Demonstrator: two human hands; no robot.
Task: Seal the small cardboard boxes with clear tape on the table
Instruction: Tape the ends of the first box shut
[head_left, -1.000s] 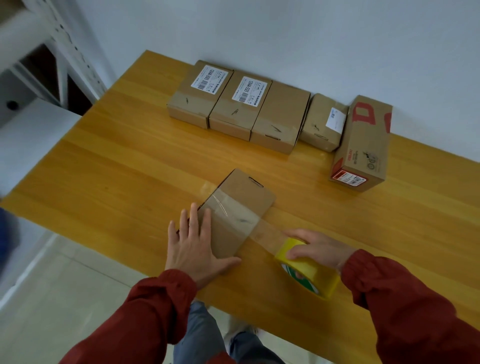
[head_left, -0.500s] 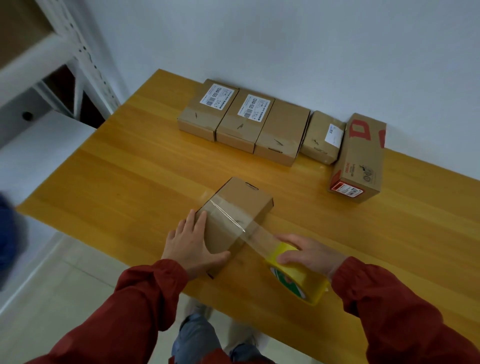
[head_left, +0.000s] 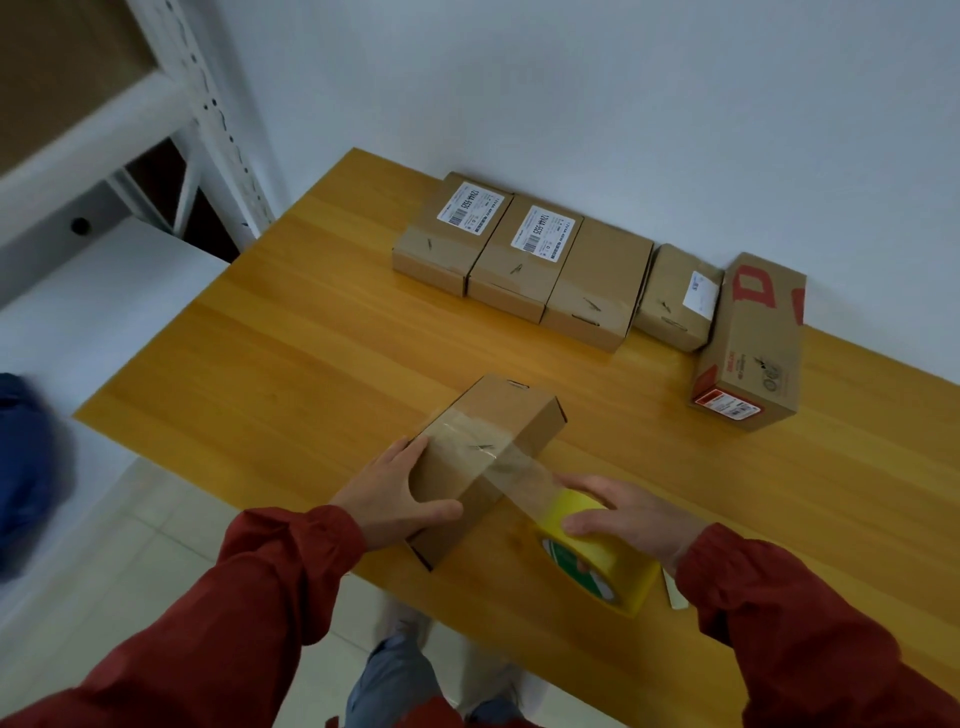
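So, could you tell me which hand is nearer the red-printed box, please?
Right. The right hand, gripping the tape roll, sits in front of the red-printed box; the left hand holds the small box further left.

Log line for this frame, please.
left hand: grips cardboard box | right hand: holds yellow tape roll | clear tape strip: stretched from box top to roll | seal: unfinished

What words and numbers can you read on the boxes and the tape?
"D": a big red letter on the long box.
"17044", it seems: on the left label and the next label; the rest is too small.
Third label, red sticker, tape roll print: too blurred.
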